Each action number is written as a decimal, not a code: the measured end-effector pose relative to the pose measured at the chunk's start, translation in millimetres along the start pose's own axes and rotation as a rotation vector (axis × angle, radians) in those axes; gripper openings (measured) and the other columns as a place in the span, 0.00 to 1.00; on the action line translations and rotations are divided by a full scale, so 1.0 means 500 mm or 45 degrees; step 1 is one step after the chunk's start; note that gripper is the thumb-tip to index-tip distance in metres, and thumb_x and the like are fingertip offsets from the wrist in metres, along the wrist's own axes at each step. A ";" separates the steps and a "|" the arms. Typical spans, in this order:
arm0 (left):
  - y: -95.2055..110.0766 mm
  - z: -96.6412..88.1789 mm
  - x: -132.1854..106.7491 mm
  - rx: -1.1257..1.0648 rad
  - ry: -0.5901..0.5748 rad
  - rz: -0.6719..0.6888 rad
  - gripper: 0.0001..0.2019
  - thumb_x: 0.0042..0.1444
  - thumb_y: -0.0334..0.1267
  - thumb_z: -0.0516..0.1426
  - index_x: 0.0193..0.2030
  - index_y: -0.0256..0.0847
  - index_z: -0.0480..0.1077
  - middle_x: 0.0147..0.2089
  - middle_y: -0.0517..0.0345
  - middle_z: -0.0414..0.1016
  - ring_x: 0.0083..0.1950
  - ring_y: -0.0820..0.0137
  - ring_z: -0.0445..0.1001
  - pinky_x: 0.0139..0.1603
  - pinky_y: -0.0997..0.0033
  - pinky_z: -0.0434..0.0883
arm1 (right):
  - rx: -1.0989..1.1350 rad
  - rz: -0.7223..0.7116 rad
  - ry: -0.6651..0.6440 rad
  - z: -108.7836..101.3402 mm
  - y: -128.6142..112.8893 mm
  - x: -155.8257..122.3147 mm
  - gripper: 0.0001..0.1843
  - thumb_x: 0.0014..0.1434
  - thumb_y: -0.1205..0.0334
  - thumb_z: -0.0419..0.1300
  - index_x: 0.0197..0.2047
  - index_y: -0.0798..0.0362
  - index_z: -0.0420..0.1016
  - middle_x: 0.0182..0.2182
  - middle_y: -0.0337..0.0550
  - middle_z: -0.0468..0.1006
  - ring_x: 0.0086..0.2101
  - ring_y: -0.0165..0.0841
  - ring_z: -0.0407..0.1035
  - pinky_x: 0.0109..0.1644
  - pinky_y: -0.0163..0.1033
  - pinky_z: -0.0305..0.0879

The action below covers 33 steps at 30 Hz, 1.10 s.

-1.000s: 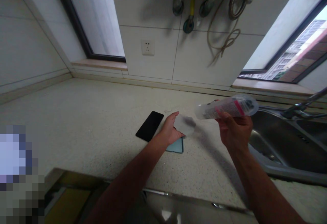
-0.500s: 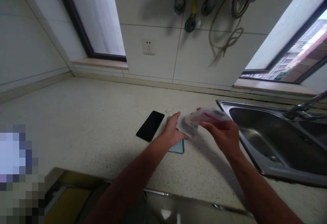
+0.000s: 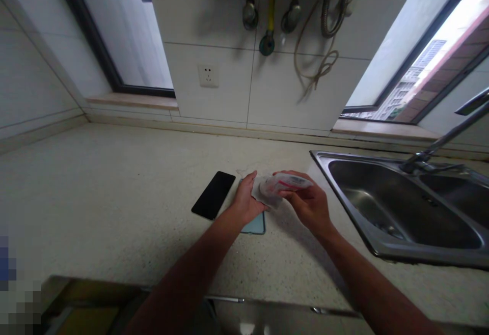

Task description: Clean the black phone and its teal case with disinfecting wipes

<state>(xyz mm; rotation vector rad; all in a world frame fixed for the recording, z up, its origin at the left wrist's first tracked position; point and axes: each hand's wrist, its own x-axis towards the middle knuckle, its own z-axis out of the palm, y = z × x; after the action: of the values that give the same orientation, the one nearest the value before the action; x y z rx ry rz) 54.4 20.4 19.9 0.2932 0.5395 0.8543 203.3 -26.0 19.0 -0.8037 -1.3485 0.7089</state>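
My left hand [image 3: 244,201] pinches a small pale cloth or wipe [image 3: 263,191] just above the speckled counter [image 3: 114,192]. My right hand [image 3: 307,203] grips a clear plastic tube with red print [image 3: 290,181], its end pressed against that cloth. Under my left hand lies a light blue phone-shaped item [image 3: 255,225], mostly hidden. A black phone [image 3: 213,201] lies flat on the counter, screen up, just left of my left hand.
A stainless steel sink [image 3: 401,207] with a tap [image 3: 439,144] sits at the right. The tiled wall behind carries a socket [image 3: 208,75] and hanging hoses [image 3: 290,14]. Windows flank the wall. The counter's front edge runs along the bottom.
My right hand has brought the tube down and left from over the sink until its end meets the cloth in my left hand. The view has shifted slightly to the right.
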 end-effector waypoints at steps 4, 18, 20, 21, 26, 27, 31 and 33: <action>0.001 -0.002 0.003 -0.003 0.018 0.013 0.23 0.67 0.44 0.44 0.55 0.29 0.71 0.41 0.39 0.80 0.47 0.55 0.78 0.49 0.56 0.72 | 0.009 0.053 0.066 -0.008 0.001 -0.003 0.20 0.49 0.64 0.74 0.47 0.48 0.81 0.43 0.43 0.84 0.42 0.36 0.79 0.50 0.42 0.77; 0.000 -0.007 0.005 0.013 -0.014 0.043 0.23 0.66 0.42 0.47 0.60 0.27 0.68 0.50 0.33 0.78 0.53 0.51 0.77 0.54 0.51 0.71 | 0.013 0.128 0.177 -0.026 0.011 0.019 0.16 0.48 0.58 0.75 0.41 0.48 0.81 0.40 0.42 0.85 0.42 0.40 0.80 0.51 0.48 0.77; 0.000 -0.006 0.005 0.011 -0.006 0.047 0.23 0.66 0.42 0.47 0.59 0.26 0.68 0.50 0.32 0.78 0.54 0.53 0.76 0.54 0.53 0.71 | 0.066 0.160 0.158 -0.027 0.013 0.022 0.18 0.48 0.58 0.75 0.43 0.48 0.81 0.42 0.43 0.84 0.43 0.40 0.79 0.53 0.50 0.76; 0.000 -0.006 0.005 0.013 0.002 0.050 0.22 0.66 0.42 0.48 0.58 0.27 0.69 0.50 0.33 0.78 0.53 0.53 0.76 0.54 0.53 0.71 | 0.076 0.172 0.133 -0.027 0.014 0.023 0.19 0.47 0.58 0.75 0.43 0.48 0.81 0.43 0.43 0.84 0.44 0.41 0.79 0.53 0.51 0.76; -0.009 -0.007 0.003 0.048 -0.035 -0.002 0.21 0.67 0.44 0.47 0.55 0.31 0.71 0.45 0.37 0.79 0.52 0.52 0.77 0.53 0.49 0.71 | 0.032 0.125 0.035 -0.022 0.011 0.018 0.20 0.47 0.62 0.75 0.44 0.46 0.80 0.44 0.42 0.84 0.43 0.38 0.79 0.52 0.47 0.76; -0.011 -0.007 0.003 0.061 -0.051 -0.027 0.21 0.67 0.45 0.47 0.55 0.31 0.71 0.45 0.38 0.79 0.52 0.51 0.76 0.53 0.48 0.71 | 0.036 0.114 0.030 -0.021 0.008 0.017 0.20 0.47 0.62 0.75 0.45 0.47 0.80 0.44 0.42 0.84 0.43 0.39 0.79 0.52 0.47 0.77; -0.014 -0.009 0.001 0.081 -0.104 -0.048 0.23 0.67 0.48 0.48 0.56 0.33 0.71 0.44 0.38 0.79 0.51 0.50 0.76 0.52 0.45 0.70 | 0.106 0.119 0.041 -0.017 0.001 0.015 0.21 0.48 0.61 0.74 0.46 0.47 0.79 0.45 0.44 0.84 0.44 0.41 0.79 0.51 0.49 0.77; -0.013 -0.010 0.001 0.075 -0.110 -0.033 0.23 0.66 0.48 0.50 0.56 0.32 0.71 0.46 0.36 0.78 0.50 0.50 0.77 0.52 0.45 0.70 | 0.096 0.144 0.037 -0.016 0.008 0.016 0.21 0.47 0.60 0.75 0.46 0.47 0.79 0.46 0.44 0.83 0.44 0.40 0.79 0.51 0.49 0.77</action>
<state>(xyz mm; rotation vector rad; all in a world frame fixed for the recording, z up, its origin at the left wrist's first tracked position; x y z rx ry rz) 56.1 17.0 12.6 0.3745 0.4872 0.7977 212.4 -18.0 19.8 -0.8315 -1.2503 0.8285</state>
